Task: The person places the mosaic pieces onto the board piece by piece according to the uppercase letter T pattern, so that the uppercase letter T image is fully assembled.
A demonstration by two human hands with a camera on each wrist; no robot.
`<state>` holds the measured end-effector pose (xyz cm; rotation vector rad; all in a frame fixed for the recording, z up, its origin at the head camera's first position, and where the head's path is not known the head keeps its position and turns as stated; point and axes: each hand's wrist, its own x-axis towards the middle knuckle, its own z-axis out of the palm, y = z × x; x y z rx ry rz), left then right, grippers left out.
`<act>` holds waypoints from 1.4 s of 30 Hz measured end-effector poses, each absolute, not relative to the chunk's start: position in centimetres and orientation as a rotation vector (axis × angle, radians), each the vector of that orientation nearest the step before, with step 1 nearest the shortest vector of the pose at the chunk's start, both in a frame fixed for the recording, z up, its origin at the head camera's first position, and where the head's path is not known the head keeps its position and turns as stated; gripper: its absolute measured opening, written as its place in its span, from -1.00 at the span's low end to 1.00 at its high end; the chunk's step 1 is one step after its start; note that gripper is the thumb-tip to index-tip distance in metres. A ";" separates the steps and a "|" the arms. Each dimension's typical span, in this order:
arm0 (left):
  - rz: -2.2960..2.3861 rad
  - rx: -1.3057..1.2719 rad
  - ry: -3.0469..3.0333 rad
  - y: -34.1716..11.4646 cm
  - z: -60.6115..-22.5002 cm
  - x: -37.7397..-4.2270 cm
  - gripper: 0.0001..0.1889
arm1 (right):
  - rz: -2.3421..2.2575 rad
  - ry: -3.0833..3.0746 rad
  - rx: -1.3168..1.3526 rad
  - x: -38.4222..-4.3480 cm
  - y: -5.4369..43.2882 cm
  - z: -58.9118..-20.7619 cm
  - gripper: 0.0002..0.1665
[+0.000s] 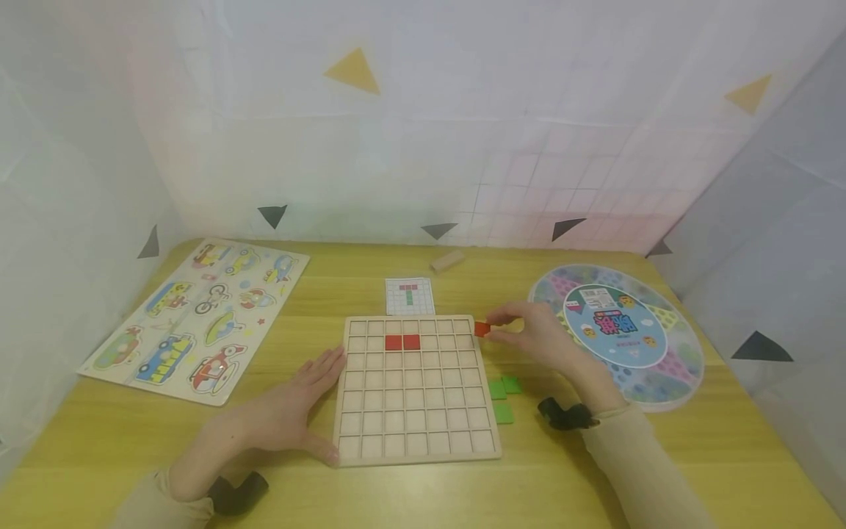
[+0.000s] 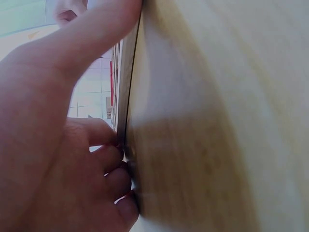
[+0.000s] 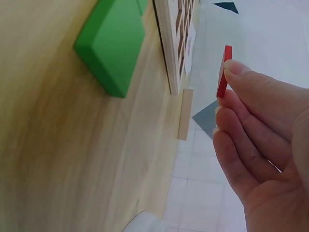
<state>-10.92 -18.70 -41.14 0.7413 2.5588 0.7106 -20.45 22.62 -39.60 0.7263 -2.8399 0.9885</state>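
Note:
A wooden grid board (image 1: 415, 400) lies on the table, with two red square tiles (image 1: 402, 342) side by side in its second row. My right hand (image 1: 538, 339) pinches another red square tile (image 3: 225, 71) between thumb and fingertips, just off the board's upper right edge. Against the board's left edge rests my left hand (image 1: 284, 411), fingers extended and thumb spread toward the lower corner. Several green square tiles (image 1: 503, 412) lie right of the board. Behind it is a small pattern card (image 1: 391, 297) showing a red and green T shape.
On the left lies a wooden picture puzzle board (image 1: 254, 316) with vehicle shapes. A round, colourful game box (image 1: 615, 327) sits on the right, close to my right forearm. Toward the back wall is a small wooden block (image 1: 448, 261).

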 end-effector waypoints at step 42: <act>0.706 0.762 2.558 -18.7 -41.2 -11.0 0.45 | 1.082 -2.740 0.904 -20.7 15.1 -36.5 -0.71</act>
